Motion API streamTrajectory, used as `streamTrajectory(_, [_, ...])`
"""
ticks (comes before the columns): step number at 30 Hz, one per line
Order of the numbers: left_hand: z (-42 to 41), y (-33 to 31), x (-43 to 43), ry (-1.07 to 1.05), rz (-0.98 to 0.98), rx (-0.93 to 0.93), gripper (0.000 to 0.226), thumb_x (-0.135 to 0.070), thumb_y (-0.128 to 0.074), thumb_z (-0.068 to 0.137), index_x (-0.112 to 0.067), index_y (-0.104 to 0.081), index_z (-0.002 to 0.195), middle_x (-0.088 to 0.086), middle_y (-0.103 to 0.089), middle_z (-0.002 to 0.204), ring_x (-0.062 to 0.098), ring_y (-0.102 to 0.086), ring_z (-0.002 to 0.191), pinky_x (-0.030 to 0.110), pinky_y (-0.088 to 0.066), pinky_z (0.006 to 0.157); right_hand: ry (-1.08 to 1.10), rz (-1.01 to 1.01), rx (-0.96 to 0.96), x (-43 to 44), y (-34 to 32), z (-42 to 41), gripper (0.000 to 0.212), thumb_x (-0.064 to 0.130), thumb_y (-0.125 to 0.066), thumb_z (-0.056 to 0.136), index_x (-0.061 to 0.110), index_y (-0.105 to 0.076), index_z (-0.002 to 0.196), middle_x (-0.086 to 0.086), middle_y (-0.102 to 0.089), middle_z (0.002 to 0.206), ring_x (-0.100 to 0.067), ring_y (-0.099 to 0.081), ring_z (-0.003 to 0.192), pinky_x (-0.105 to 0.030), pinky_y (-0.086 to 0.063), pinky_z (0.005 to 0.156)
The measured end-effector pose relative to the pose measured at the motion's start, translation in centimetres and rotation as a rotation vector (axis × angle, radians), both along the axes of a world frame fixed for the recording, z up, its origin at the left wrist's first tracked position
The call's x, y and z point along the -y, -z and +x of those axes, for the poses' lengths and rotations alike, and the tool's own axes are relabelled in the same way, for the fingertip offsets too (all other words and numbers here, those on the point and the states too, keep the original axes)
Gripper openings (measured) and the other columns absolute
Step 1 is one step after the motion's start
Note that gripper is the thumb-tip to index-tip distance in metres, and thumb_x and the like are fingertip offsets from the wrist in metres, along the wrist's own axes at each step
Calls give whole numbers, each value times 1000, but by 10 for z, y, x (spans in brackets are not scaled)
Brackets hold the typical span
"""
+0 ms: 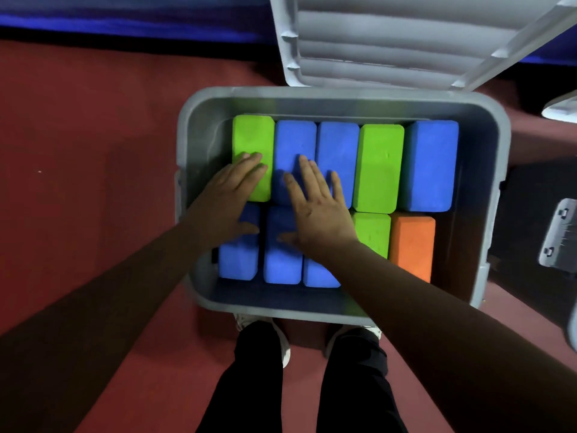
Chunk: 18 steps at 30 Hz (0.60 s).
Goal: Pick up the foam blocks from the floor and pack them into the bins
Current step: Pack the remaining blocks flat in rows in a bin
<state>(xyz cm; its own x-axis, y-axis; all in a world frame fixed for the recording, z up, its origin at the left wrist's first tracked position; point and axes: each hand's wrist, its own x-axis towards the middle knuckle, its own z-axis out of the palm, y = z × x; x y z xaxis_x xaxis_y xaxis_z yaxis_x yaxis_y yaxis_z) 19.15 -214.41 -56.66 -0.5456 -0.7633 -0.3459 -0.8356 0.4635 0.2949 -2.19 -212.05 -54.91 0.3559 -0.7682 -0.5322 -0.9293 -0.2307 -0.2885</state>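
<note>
A grey bin (496,195) stands on the red floor right in front of my feet, its lid (406,42) swung open at the back. Foam blocks fill it in two rows. The far row holds a green block (251,135), blue blocks (338,145), another green block (379,167) and a blue block (431,164). In the near row lie blue blocks (281,260), a green one (373,232) and an orange one (412,245). My left hand (228,198) lies flat on the far-left green block. My right hand (315,204) rests flat, fingers spread, on the blue blocks beside it.
Red floor (93,151) spreads to the left and around my legs (299,385). A blue surface (125,14) runs along the far edge. Part of another grey bin with latches (559,239) shows at the right, beside a dark area.
</note>
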Motion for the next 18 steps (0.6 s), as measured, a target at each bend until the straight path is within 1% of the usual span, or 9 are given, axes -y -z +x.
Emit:
streamTrajectory(2, [15, 2, -10, 5, 27, 39, 136, -36, -96, 45, -12, -19, 155, 9, -7, 164, 30, -9, 151, 53, -28, 115, 24, -23, -13, 3, 10, 10, 115, 66, -67, 78, 15, -3, 158, -14, 20, 163, -27, 14, 152, -55, 0, 121])
streamTrajectory(4, [19, 7, -15, -11, 46, 50, 141, -36, -96, 43, -18, -14, 156, 4, -1, 165, 26, -4, 152, 52, -28, 115, 55, -79, -12, -1, 19, 14, 118, 67, -70, 73, 12, -11, 158, -17, 15, 164, -29, 11, 152, -57, -1, 121])
streamTrajectory(8, [16, 14, -15, -80, 16, 36, 138, -47, -92, 38, -24, -24, 155, -3, -11, 164, 21, -15, 150, 49, -31, 113, 86, -188, 10, -11, 34, 13, 123, 66, -78, 62, 7, -23, 155, -20, 0, 165, -33, 1, 153, -60, -7, 120])
streamTrajectory(11, [23, 18, -13, -70, -12, 14, 134, -54, -89, 37, -26, -28, 153, -5, -15, 164, 20, -20, 149, 47, -34, 111, 73, -186, 2, -12, 40, 15, 124, 64, -78, 63, 7, -20, 156, -20, 4, 165, -34, 4, 153, -62, -4, 119])
streamTrajectory(14, [24, 14, -11, -38, -1, 24, 132, -56, -88, 41, -25, -28, 153, -3, -15, 164, 21, -20, 149, 48, -37, 108, 88, -157, 4, -11, 37, 17, 121, 62, -78, 66, 9, -16, 157, -17, 10, 165, -31, 10, 153, -60, 1, 120])
streamTrajectory(16, [20, 6, -9, -41, 30, 18, 124, -55, -88, 48, -23, -30, 153, -2, -16, 163, 22, -20, 148, 49, -38, 108, 118, -122, 44, -7, 28, 16, 113, 57, -77, 70, 10, -19, 156, -15, 8, 165, -29, 7, 153, -56, 2, 121])
streamTrajectory(18, [9, -6, -3, -104, 67, -37, 105, -42, -88, 60, -14, -38, 148, 4, -23, 160, 28, -29, 144, 50, -38, 108, 184, -61, 93, 0, 8, 12, 101, 53, -74, 77, 9, -24, 153, -17, 1, 165, -30, 1, 153, -53, 1, 122])
